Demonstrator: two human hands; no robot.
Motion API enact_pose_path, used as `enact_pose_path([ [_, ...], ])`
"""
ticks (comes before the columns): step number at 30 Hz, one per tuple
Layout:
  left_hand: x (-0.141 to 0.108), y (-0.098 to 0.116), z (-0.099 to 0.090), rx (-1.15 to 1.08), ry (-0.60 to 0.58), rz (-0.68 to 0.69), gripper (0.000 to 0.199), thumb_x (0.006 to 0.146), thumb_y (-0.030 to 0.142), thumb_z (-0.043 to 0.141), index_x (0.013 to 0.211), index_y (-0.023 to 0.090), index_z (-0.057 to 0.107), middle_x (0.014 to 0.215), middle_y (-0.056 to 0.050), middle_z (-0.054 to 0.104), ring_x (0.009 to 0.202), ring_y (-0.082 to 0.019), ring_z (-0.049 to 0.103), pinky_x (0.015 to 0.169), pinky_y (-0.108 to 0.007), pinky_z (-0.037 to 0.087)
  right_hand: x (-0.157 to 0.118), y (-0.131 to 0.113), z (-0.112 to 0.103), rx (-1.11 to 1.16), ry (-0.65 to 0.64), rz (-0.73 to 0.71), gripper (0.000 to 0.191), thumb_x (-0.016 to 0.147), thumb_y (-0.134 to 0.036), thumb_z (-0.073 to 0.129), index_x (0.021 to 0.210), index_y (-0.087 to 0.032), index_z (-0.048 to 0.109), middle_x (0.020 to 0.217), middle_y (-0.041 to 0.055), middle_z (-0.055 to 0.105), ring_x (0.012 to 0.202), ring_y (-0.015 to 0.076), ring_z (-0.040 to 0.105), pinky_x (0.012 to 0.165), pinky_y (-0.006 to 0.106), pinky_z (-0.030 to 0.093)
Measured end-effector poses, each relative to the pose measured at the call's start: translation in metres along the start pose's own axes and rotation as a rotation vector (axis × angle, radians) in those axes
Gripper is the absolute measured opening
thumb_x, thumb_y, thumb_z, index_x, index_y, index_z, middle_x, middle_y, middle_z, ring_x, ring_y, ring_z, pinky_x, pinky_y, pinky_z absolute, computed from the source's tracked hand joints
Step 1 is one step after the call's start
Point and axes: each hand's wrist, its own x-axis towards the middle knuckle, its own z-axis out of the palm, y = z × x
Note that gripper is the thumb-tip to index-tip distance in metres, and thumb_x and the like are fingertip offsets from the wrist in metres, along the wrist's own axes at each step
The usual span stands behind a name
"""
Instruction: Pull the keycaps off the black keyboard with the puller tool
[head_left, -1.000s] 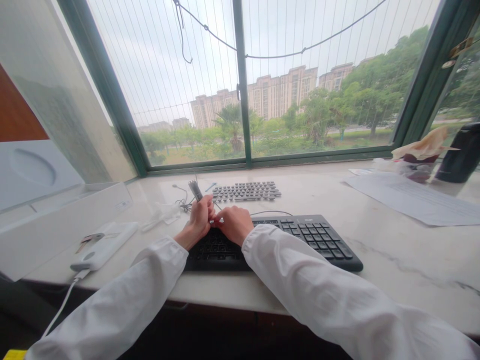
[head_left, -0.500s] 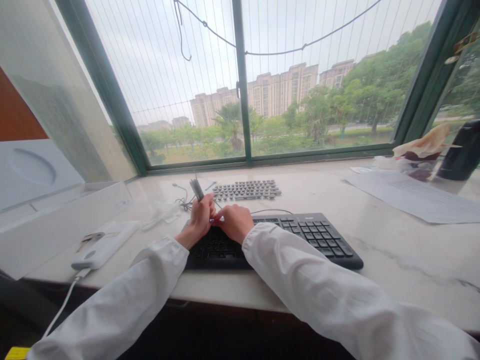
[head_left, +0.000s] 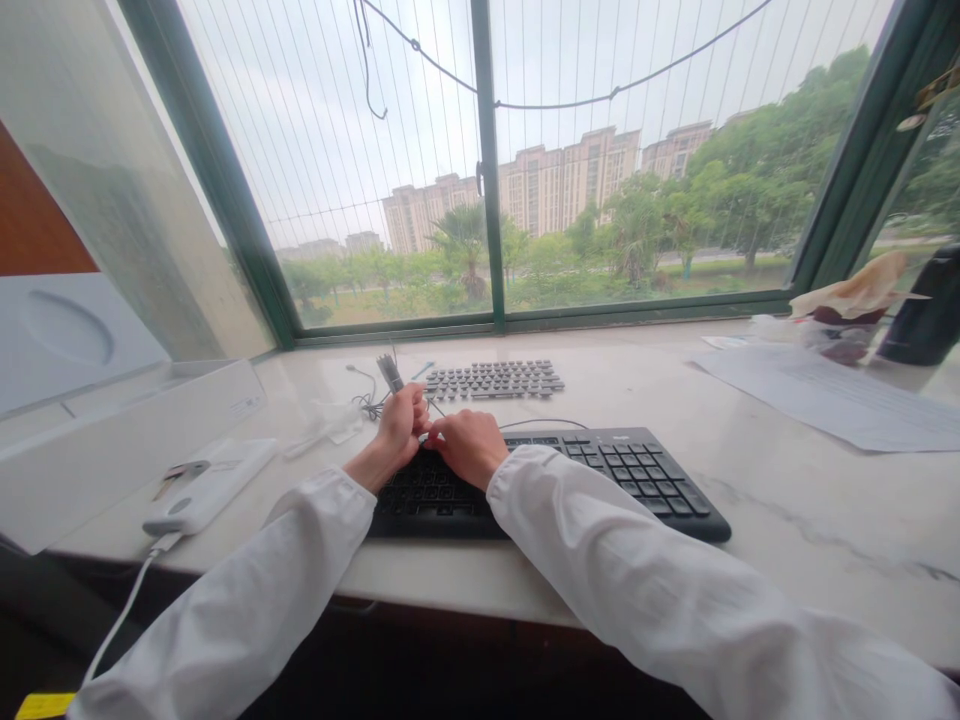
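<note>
1. Fingers of the left hand [head_left: 403, 415] curl tightly round a dark brush-like bundle [head_left: 390, 372], its bristly end pointing up; a slackening grip could drop it onto the black keyboard [head_left: 626, 465].
2. Fingers of the right hand [head_left: 469, 443] bend in to meet the left hand; their tips are obscured, so I cannot tell whether they grip anything. If they pinch some small part, a slip might lose it.
3. Beneath both hands lies that keyboard, its left section apparently stripped; a leaning wrist might strain the exposed key mounts [head_left: 439, 493].
4. Just behind it, loose keycaps [head_left: 495, 380] sit in rows; a careless nudge could scatter their order.
5. Near the keycaps' left end lies a tangled cable [head_left: 369, 406]; if snagged, it might sweep some aside.
</note>
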Motion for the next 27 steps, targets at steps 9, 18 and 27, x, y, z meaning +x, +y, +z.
enact_pose_path([
  [9,0.003,0.000,-0.003,-0.002,0.014,-0.044,0.037,0.070,0.024,0.059,0.056,0.022,0.025,0.039,0.011,0.017,0.031,-0.004,0.015,0.031,-0.020,0.014,-0.002,-0.005,-0.003,-0.074,0.009,-0.117,0.031,0.093,-0.031,0.041,0.088,-0.017,0.069,0.083,0.0133,0.070,0.078,0.0232,0.066,0.067,0.031,0.044],
  [18,0.002,-0.001,-0.001,0.016,0.025,-0.017,0.035,0.070,0.022,0.058,0.056,0.021,0.027,0.041,0.011,0.018,0.031,-0.003,0.016,0.031,-0.018,0.013,-0.003,-0.008,-0.009,-0.121,0.013,-0.151,0.029,0.090,-0.015,0.039,0.086,-0.014,0.068,0.083,0.0143,0.070,0.079,0.0224,0.066,0.068,0.030,0.044],
  [27,0.004,0.001,-0.005,-0.069,-0.026,-0.006,0.035,0.071,0.023,0.059,0.058,0.021,0.027,0.041,0.011,0.019,0.032,-0.004,0.016,0.034,-0.021,0.016,0.000,0.004,-0.014,-0.103,0.021,-0.046,0.040,0.095,-0.036,0.037,0.087,-0.017,0.070,0.084,0.0133,0.070,0.079,0.0231,0.066,0.067,0.031,0.042],
])
